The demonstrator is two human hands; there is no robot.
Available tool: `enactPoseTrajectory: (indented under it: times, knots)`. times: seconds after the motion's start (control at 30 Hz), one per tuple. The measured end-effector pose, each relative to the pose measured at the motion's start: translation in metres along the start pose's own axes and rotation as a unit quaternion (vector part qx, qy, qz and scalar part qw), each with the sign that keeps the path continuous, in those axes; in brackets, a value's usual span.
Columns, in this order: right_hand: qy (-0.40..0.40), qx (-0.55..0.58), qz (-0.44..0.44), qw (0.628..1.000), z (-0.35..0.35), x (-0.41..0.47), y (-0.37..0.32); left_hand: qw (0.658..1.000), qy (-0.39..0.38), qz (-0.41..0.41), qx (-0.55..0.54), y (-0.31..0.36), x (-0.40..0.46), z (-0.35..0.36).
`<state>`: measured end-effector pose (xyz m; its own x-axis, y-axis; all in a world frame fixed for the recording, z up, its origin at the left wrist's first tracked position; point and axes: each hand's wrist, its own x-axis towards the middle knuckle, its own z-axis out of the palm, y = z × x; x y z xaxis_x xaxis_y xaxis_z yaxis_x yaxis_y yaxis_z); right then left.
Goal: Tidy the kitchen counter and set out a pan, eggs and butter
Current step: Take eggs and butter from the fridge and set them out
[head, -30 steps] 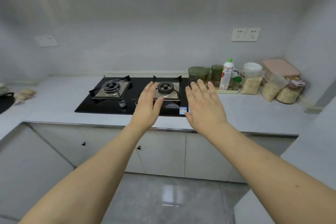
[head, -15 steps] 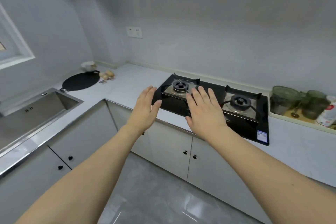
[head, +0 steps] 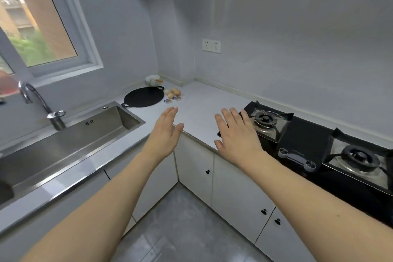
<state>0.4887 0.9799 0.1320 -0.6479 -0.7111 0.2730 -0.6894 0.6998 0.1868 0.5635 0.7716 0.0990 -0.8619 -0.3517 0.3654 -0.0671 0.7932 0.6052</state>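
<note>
A flat black pan (head: pixel 144 97) lies on the grey counter (head: pixel 204 102) in the far corner, just past the sink. Several brown eggs (head: pixel 174 92) sit to its right, with small blue-wrapped butter packets (head: pixel 171 99) in front of them. A white bowl (head: pixel 152 80) stands behind the pan against the wall. My left hand (head: pixel 165 134) and my right hand (head: pixel 236 133) are stretched out over the counter's near edge, both open with fingers spread and holding nothing. They are well short of the pan and eggs.
A steel sink (head: pixel 70 134) with a curved tap (head: pixel 40 105) fills the left counter under a window (head: pixel 40 19). A black two-burner gas hob (head: pixel 308 144) lies to the right. White cabinet doors (head: pixel 212 176) run below, and a wall socket (head: pixel 211 45) sits above the counter.
The view has swung left from the hob and jars to the corner with the sink, pan and eggs. Both hands stay open and empty, held out in front.
</note>
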Motion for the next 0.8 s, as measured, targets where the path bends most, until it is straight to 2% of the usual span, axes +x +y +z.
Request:
enactPoseTrajectory:
  times: [0.27, 0.53, 0.8]
  knots:
    - [-0.022, 0.007, -0.027, 0.999, 0.038, 0.086, 0.008, 1.0, -0.001, -0.017, 0.019, -0.037, 0.061, 0.019]
    - [-0.025, 0.028, -0.039, 0.999, 0.073, 0.195, 0.049, 0.998, -0.002, -0.038, 0.041, -0.07, 0.169, 0.041]
    - [-0.042, 0.055, -0.048, 0.996, 0.106, 0.265, 0.083, 0.995, -0.011, -0.038, 0.086, -0.087, 0.243, 0.065]
